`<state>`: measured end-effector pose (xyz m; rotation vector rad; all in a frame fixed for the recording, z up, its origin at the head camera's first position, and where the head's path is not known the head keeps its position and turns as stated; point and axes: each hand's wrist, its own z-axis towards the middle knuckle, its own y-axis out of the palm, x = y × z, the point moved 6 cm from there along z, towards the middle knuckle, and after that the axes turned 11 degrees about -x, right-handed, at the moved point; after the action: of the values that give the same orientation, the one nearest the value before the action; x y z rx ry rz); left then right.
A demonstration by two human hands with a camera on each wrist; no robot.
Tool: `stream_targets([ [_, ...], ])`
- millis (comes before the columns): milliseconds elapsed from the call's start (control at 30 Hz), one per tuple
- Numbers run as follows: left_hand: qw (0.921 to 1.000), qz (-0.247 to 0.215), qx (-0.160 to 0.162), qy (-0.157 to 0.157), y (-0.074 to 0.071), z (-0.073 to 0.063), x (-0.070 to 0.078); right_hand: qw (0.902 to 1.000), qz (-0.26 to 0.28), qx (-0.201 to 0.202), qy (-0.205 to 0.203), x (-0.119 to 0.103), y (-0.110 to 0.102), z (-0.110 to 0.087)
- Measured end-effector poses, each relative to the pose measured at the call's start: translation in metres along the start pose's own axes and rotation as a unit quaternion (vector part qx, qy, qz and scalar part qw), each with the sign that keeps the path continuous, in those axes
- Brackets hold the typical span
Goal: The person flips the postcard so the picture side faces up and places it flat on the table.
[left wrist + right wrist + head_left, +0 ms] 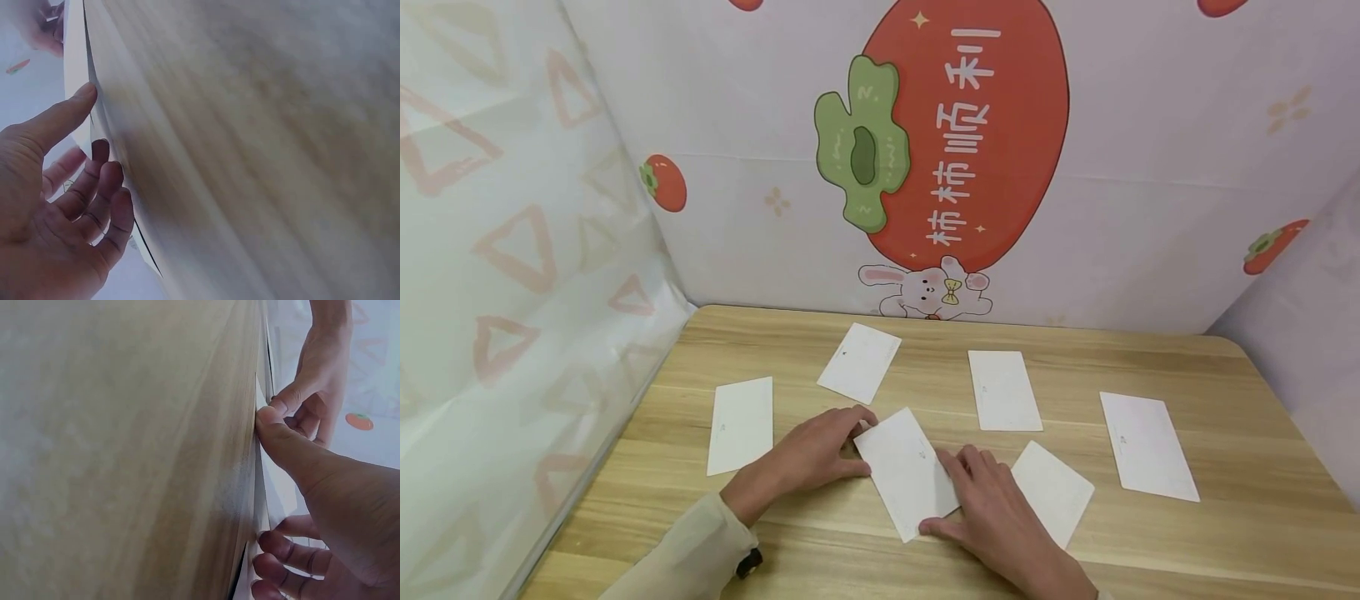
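Observation:
A white card (901, 479) with small faint print lies tilted at the front middle of the table, between the two hands. My left hand (808, 454) grips its far left corner, the thumb on the left edge and the fingers at the far edge. On the other side my right hand (1000, 512) holds the near right corner between thumb and fingers. In the left wrist view the left thumb (78, 103) meets the card's edge, with the other fingers bent. Low over the wood, the right thumb (272, 419) touches the card's edge in the right wrist view.
Another white card (1056, 492) lies just right of the right hand, partly behind it. More white cards lie at the left (742, 425), back left (860, 363), back middle (1004, 390) and right (1150, 446) of the wooden table (1240, 550). A printed cloth (737, 242) stands behind.

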<state>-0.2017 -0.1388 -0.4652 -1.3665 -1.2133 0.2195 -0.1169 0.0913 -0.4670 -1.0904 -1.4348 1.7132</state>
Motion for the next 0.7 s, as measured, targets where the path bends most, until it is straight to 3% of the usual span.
stream_targets([
  [267,0.9983,0.005,0.020,0.055,-0.008,-0.003,0.000,0.9979,0.055,-0.027,0.020,0.002,-0.003,-0.002],
  [367,0.9977,-0.001,0.027,0.062,-0.011,-0.004,0.000,0.9963,0.079,-0.031,0.014,0.003,-0.008,-0.003],
  [700,0.9948,-0.001,0.078,0.066,-0.023,-0.007,0.000,0.9972,0.071,0.016,-0.017,0.006,-0.028,-0.004],
])
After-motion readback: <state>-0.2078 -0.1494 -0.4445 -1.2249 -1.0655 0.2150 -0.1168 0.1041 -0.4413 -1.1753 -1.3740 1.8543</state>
